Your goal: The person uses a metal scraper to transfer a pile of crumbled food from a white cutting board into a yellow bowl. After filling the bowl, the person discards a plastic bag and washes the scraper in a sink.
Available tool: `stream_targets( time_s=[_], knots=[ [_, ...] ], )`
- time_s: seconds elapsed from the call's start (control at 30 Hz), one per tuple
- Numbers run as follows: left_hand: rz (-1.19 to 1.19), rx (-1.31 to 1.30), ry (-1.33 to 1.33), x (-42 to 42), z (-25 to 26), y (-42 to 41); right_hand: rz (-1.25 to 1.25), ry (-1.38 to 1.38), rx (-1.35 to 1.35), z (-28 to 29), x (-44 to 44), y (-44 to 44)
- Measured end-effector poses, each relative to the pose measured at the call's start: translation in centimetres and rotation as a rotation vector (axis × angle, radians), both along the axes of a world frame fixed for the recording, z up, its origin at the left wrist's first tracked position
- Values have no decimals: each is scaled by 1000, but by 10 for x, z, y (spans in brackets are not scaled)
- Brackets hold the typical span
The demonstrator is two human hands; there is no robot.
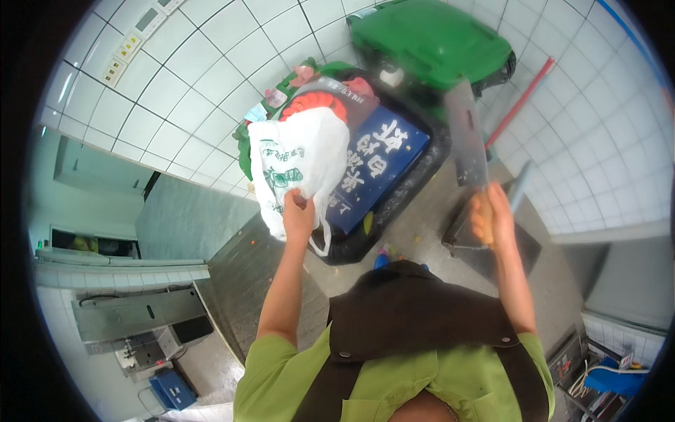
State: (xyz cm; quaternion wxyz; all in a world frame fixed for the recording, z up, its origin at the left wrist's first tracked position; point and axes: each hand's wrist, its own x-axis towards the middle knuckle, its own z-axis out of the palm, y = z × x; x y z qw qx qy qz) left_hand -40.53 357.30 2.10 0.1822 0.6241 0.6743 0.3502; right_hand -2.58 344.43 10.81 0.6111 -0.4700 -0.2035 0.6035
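Observation:
My left hand (299, 211) pinches the lower part of a white plastic bag (300, 142) with green printing. The bag lies at the left of a filled bin lined with a black bag (411, 190). Beside it in the bin rests a blue printed box or sheet (385, 153), with a red ridged item (316, 100) behind. My right hand (491, 216) grips the handle of a cleaver (468, 132), its broad blade pointing away from me, to the right of the bin. The contents of the white bag are hidden.
A green bin lid (427, 39) stands behind, near the white tiled wall (221, 68). A red pole (519, 103) leans at the right. A dark metal object (490, 248) is on the floor beneath my right hand. Food scraps lie on the floor (348, 287).

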Motion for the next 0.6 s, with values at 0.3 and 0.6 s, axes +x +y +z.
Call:
stream_targets(
  time_s=[0.3,0.6],
  knots=[
    [43,-848,-400,6,-22,16,58,33,-25,-14,-11,4],
    [96,-740,-1205,25,-62,14,30,108,34,-16,-4,-15]
  ],
)
